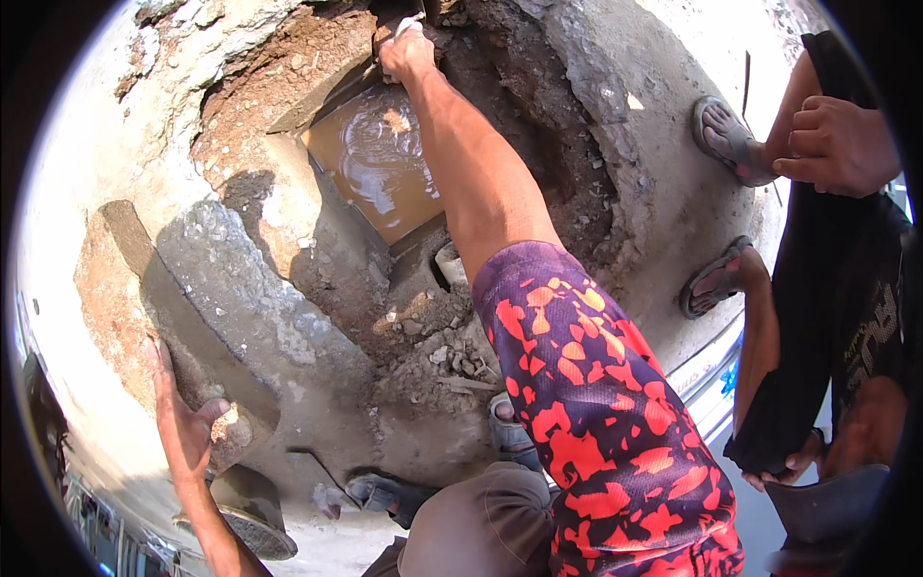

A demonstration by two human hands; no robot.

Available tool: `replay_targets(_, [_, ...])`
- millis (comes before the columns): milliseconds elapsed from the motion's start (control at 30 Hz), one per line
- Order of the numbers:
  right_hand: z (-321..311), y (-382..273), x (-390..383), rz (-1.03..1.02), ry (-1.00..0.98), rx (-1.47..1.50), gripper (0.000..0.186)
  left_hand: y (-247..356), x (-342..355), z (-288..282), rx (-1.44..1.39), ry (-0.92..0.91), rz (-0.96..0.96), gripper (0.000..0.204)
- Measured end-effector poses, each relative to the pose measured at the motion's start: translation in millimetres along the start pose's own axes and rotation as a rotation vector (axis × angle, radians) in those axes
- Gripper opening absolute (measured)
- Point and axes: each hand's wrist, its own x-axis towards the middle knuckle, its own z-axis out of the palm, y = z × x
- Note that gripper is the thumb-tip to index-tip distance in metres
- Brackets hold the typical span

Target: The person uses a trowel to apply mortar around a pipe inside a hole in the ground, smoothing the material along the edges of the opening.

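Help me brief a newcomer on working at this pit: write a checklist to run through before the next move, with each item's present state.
1. Grip of the bare right hand secure: cannot tell; it is at the pit's far end, what it holds mostly hidden.
2. Bare left hand free: cannot tell; fingers spread at the long, flat brown slab, contact unclear.
3. Square-cornered pit free of water: not ok; muddy brown water stands in it.
4. Loose grey-brown rubble cleared: not ok; it lies heaped on the near side.
5. Other person's grey strapped sandals clear of the pit: ok; both are right of it.
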Motion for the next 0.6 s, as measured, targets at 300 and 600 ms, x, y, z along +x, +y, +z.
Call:
replay_targets(300, [-14.7,26.7,-91.8,-0.103,0.088,-0.145,0.044,0.8,-5.7,-2.9,0.044,0.003,-0.005,0.104])
replay_targets(600, [-22.5,42.3,-56.6,-0.219,0.008,-0.448,0.040,-4.7,-6.5,-7.3,0.082,-0.019,0.013,0.101])
